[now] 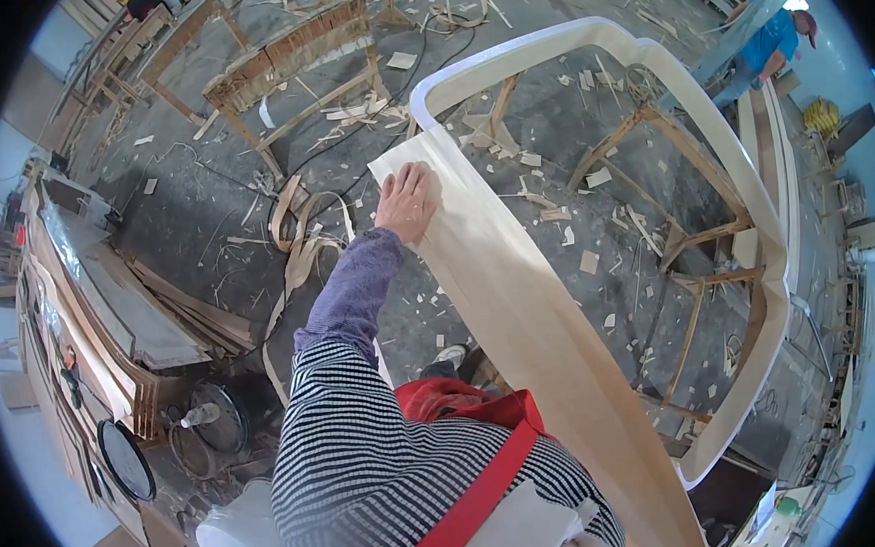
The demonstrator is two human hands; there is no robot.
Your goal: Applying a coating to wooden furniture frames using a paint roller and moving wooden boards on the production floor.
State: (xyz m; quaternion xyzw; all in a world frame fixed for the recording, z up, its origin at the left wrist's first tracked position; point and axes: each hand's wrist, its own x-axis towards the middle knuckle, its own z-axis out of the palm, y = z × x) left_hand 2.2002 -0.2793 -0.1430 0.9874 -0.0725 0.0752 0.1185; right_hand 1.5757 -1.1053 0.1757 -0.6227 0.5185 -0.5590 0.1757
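My left hand (409, 203) lies palm down near the far end of a long pale wooden panel (518, 279), its fingers stretched over the surface and the thumb side hidden. The panel runs from the middle of the view down past my body to the lower edge. Beside it, on the right, a large curved wooden frame (717, 136) with a whitish edge rests on wooden trestles (695, 228). Below the panel's far corner, the frame's near end comes close to it; whether they touch I cannot tell. My right hand is out of sight.
Wood scraps and offcuts (589, 261) litter the grey floor. A worn wooden sawhorse (294, 62) stands at the far left. Stacked curved panels (110, 324) and a round black-rimmed container (221, 412) are at my left. Another person in blue (770, 45) is at the far right.
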